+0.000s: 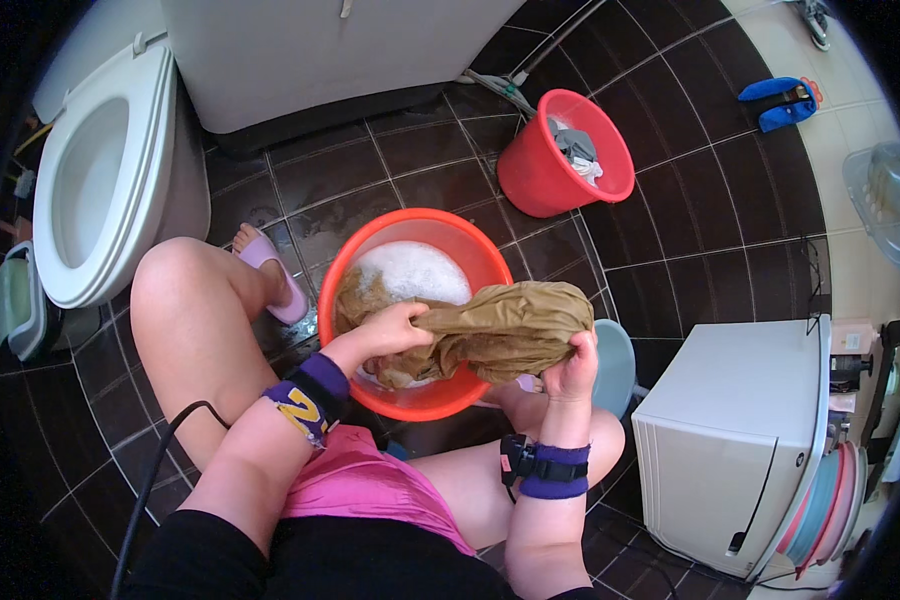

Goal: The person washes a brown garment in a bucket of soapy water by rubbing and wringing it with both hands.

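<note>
A wet brown cloth garment [525, 322] is stretched between my two hands over an orange-red plastic basin [487, 241]. My left hand [391, 330] grips a gathered part of it above the basin. Past the basin's right rim, my right hand [572, 369] holds the bunched far end. The garment's lower part hangs into the basin, where white suds [412, 270] float on the water. Some of the cloth lies under my left hand and forearm, so its full shape is hidden.
A red bucket [521, 169] with grey and white cloth stands by the tiled wall. At left is a white toilet [157, 150]. A white cabinet-like appliance [720, 420] stands at right, near a light blue basin [613, 364]. The dark tile floor [337, 172] looks wet.
</note>
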The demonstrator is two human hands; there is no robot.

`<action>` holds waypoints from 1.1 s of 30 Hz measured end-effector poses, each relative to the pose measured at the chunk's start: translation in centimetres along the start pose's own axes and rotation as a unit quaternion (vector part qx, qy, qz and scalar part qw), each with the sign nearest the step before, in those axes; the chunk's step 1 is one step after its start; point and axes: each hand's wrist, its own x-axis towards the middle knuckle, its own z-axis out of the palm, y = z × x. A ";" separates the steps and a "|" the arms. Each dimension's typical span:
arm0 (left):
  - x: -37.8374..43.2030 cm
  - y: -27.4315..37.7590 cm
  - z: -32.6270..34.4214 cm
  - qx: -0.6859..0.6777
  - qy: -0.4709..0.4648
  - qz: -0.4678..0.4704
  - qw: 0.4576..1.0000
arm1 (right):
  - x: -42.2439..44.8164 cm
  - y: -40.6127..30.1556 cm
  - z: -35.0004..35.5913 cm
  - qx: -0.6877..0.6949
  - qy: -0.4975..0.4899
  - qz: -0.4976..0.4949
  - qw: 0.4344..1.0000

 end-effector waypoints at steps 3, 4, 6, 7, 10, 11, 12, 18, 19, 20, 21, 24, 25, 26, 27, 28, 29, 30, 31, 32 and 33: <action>0.2 0.2 0.3 -0.383 0.013 0.022 0.923 | 1.9 0.9 -3.9 -0.070 0.092 0.016 0.993; 0.6 -0.1 -0.2 -0.469 -0.032 0.048 0.881 | 2.6 1.5 -5.2 -0.103 0.121 0.020 0.987; 0.7 1.9 0.0 -0.550 -0.033 0.097 0.829 | 3.3 3.2 -6.9 -0.142 0.156 0.010 0.977; 0.3 2.9 -0.1 -0.587 -0.029 0.120 0.800 | 3.3 3.9 -5.6 -0.159 0.170 0.007 0.972; 0.8 2.2 -0.1 -0.664 0.038 0.060 0.744 | 2.0 4.5 -0.1 -0.272 0.149 -0.103 0.945; 1.7 1.6 0.1 -0.683 0.057 0.031 0.728 | 1.4 4.8 1.7 -0.292 0.092 -0.176 0.936; 2.2 1.2 0.8 -0.653 0.111 0.015 0.749 | 0.3 5.0 3.8 -0.318 0.031 -0.191 0.928; 2.4 -3.1 1.3 -0.724 -0.230 0.109 0.641 | -6.0 7.1 14.0 -0.562 -0.175 -0.280 0.758; 2.2 -0.7 2.3 -0.723 -0.154 0.066 0.670 | -4.8 7.7 12.7 -0.573 -0.107 -0.279 0.764; 1.7 1.7 3.2 -0.709 -0.077 0.019 0.700 | -3.0 8.8 10.7 -0.578 -0.040 -0.277 0.766; 0.4 6.3 4.3 -0.633 0.134 -0.148 0.748 | -1.4 9.0 8.1 -0.588 0.034 -0.274 0.760; 1.6 2.2 4.8 -0.700 0.104 -0.047 0.705 | -0.8 9.8 9.3 -0.569 0.030 -0.268 0.777; 1.7 0.0 4.3 -0.724 0.070 -0.010 0.686 | -1.7 10.5 10.1 -0.549 -0.002 -0.301 0.780; 1.5 -1.9 4.3 -0.714 0.043 0.027 0.699 | -3.5 10.0 12.1 -0.562 -0.057 -0.305 0.766; 1.2 -3.3 4.0 -0.699 0.014 0.065 0.712 | -4.0 9.9 13.0 -0.563 -0.080 -0.319 0.758; 1.3 -2.5 4.3 -0.681 0.009 0.046 0.731 | -3.0 10.3 11.7 -0.560 -0.047 -0.304 0.769; 1.3 -1.8 4.6 -0.663 0.004 0.027 0.748 | -1.5 10.7 10.0 -0.556 -0.014 -0.289 0.779; 0.7 1.9 4.4 -0.635 0.037 -0.046 0.771 | -0.4 9.7 8.6 -0.580 0.032 -0.205 0.788; 0.2 5.2 4.7 -0.599 0.069 -0.117 0.789 | 0.8 9.0 6.9 -0.605 0.075 -0.141 0.780; -0.2 6.8 5.0 -0.628 0.091 -0.092 0.768 | 0.6 9.1 7.1 -0.601 0.076 -0.153 0.781; -0.3 6.1 4.8 -0.652 0.099 -0.076 0.748 | 0.3 9.3 7.6 -0.595 0.072 -0.168 0.782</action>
